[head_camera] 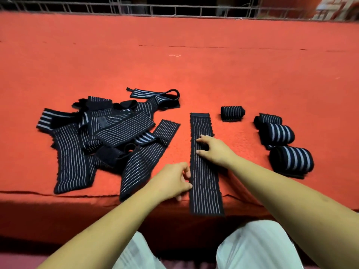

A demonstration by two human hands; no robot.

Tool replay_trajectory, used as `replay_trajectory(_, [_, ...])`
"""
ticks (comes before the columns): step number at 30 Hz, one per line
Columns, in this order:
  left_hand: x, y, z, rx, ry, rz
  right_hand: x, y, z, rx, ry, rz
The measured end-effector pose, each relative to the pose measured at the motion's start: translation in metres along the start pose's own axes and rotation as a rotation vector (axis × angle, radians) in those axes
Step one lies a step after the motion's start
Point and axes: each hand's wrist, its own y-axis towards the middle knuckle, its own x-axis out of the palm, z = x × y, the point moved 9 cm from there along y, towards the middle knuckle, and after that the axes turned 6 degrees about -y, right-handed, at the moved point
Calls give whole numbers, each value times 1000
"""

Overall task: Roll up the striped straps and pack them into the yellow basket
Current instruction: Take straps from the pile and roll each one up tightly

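No legible text, brand or number is recorded — neither on the navy white-striped elastic straps (pixel 204 171) nor on the red felt surface (pixel 194 65).

Two hands in view: left hand (pixel 172 181), right hand (pixel 215 150). One flat strap (pixel 205 183) lay stretched out between them. Four rolled straps (pixel 277 133) sat right of the right hand. One tangled pile of unrolled straps (pixel 101 133) lay left of the left hand; overlap hid the exact count.
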Motion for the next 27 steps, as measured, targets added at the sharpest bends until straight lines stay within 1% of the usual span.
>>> replay_trajectory(1, [-11, -3, 6, 37, 100, 61, -2, -1, -2, 7, -12, 8])
replay_trajectory(3, [-42, -11, 17, 109, 168, 208, -11, -2, -13, 12, -8, 70])
replay_trajectory(5, [-79, -23, 23, 167, 192, 372, -18, -7, -36, -6, 66, 148])
replay_trajectory(7, [-113, -36, 18, 169, 294, 510, -14, -13, -64, -29, 159, 151])
replay_trajectory(8, [-126, -39, 8, 114, 399, 558, -9, -15, -77, -29, 197, 113])
replay_trajectory(9, [-134, -41, -7, 9, 512, 578, -1, -17, -88, -16, 237, 49])
replay_trajectory(10, [-139, -42, -25, -119, 589, 562, 8, -18, -97, 4, 286, -28])
replay_trajectory(11, [-140, -44, -44, -226, 608, 526, 18, -18, -106, 27, 345, -97])
replay_trajectory(12, [-138, -45, -60, -285, 573, 491, 25, -19, -113, 48, 409, -145])
replay_trajectory(14, [-134, -46, -76, -272, 476, 470, 37, -17, -120, 125, 525, -189])
replay_trajectory(17, [-136, -55, -77, -203, 370, 535, 52, -18, -122, 298, 656, -216])
replay_trajectory(19, [-139, -60, -79, -195, 262, 583, 57, -18, -120, 379, 699, -212])
replay_trajectory(21, [-140, -63, -85, -198, 76, 589, 63, -20, -121, 444, 784, -248])
replay_trajectory(24, [-136, -63, -88, -124, -301, 527, 73, -26, -117, 534, 928, -302])
replay_trajectory(26, [-129, -64, -78, -45, -433, 468, 78, -28, -113, 556, 981, -352])
replay_trajectory(27, [-127, -63, -74, -11, -457, 462, 79, -28, -110, 563, 1013, -368])
